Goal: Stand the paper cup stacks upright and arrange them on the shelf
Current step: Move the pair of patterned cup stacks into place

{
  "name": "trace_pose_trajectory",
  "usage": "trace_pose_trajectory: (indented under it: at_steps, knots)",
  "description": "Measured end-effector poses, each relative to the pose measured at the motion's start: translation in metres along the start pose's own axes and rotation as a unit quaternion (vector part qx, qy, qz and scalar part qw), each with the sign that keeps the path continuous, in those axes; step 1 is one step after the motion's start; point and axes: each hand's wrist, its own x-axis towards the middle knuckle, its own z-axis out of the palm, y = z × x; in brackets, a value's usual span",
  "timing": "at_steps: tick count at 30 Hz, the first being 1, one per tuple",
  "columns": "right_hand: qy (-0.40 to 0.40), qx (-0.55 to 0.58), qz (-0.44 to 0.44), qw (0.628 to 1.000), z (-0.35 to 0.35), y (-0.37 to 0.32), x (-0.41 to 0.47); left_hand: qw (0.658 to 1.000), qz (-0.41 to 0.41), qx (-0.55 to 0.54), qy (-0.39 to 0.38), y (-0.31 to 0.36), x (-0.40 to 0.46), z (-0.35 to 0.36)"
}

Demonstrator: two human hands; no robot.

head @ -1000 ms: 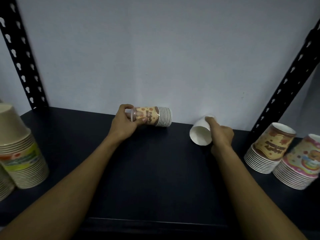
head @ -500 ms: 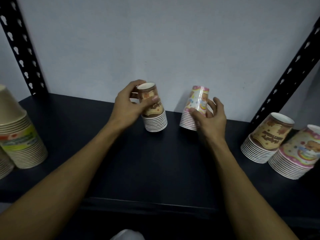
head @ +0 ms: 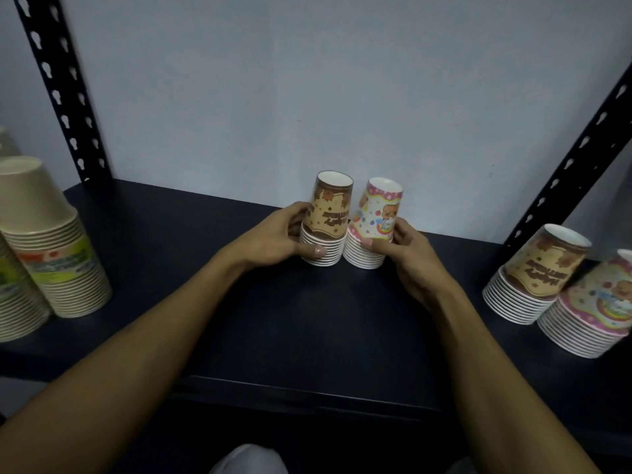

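Head view: two paper cup stacks standing rim-down at centre of dark shelf (head: 178, 241), close to pale wall (head: 307, 97). Brown-printed stack (head: 326, 224) on the left, upright; pink rainbow-printed stack (head: 372, 227) just beside it on the right, leaning slightly rightward at the top, lower rims of the two touching or nearly so.

Left hand (head: 273, 239) wrapped around lower part of brown-printed stack from its left side: fingers curled behind it, thumb pressed across the white rims in front. Right hand (head: 407, 251) gripping pink rainbow-printed stack from its right side: thumb across the front near the rims, fingers curled round the far side, mostly hidden. Both forearms reaching in from the lower corners.

Far left of shelf: tall beige stack (head: 51, 248) with green and orange band, rim-down, and part of another such stack in front of it, cut by the frame edge. Far right: second brown-printed stack (head: 537, 282), tilted to the right, touching second pink stack (head: 595, 316), partly out of frame and blurred. Well apart from the held pair in each case.

Black perforated uprights: left post (head: 58, 87) rising behind the beige cups, right post (head: 567, 172) slanting up behind the right-hand stacks. Pale rounded shape (head: 246, 460) at bottom edge, below shelf front; cannot tell what.
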Motion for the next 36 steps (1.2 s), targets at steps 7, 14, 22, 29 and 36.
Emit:
trace_pose_trajectory:
  at_steps: [7, 14, 22, 29, 36]
  knots:
    - [-0.012, -0.046, -0.010, 0.999, 0.001, -0.001, -0.002, 0.998, 0.003, 0.002, 0.063, -0.004, 0.001, 0.009]
    - [0.018, -0.137, -0.034, 0.990, 0.008, -0.003, -0.003, 0.994, 0.029, 0.034, 0.101, 0.002, 0.001, 0.008]
    - [-0.016, -0.185, -0.027, 0.982, 0.004, -0.002, -0.006, 0.995, 0.009, 0.031, 0.092, 0.000, -0.003, 0.010]
    - [0.013, -0.221, -0.051, 0.974, 0.017, -0.002, -0.020, 0.995, -0.002, -0.003, 0.095, -0.002, -0.010, 0.008]
    - [0.032, -0.237, -0.063, 0.969, 0.020, 0.000, -0.030, 0.998, 0.005, -0.008, 0.065, -0.002, -0.017, 0.007]
